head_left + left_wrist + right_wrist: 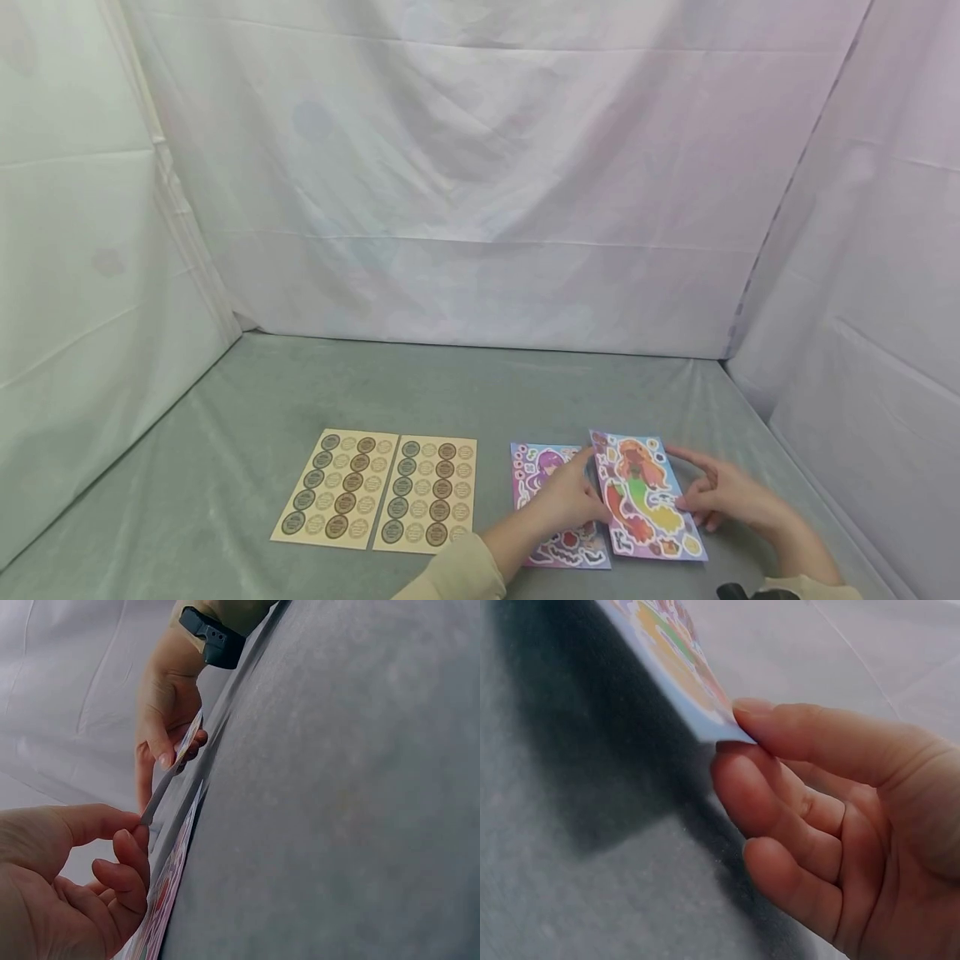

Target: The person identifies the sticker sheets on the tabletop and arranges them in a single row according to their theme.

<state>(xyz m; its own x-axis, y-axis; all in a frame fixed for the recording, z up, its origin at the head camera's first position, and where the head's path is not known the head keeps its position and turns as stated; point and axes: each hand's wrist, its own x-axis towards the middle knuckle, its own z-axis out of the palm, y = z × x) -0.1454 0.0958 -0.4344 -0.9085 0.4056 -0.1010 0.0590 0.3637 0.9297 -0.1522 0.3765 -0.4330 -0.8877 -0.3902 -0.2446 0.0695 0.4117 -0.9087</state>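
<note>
A sticker sheet with a mermaid with a multicoloured tail [636, 492] is held by both hands at the right of the head view. My left hand [566, 498] pinches its left edge between thumb and fingers. At the opposite edge, my right hand [731, 500] grips it, the thumb on top and fingers below in the right wrist view. That view shows the sheet's corner [697, 724] raised, its shadow falling on the grey cloth. Beneath my left hand lies a second sticker sheet [522, 481] with a purple-haired figure, partly covered by that hand.
Two cream sheets of round labels, a left one [315, 527] and a right one [427, 493], lie side by side left of my hands. A grey cloth [465, 383] covers the table. White fabric walls [480, 167] stand at the back and both sides.
</note>
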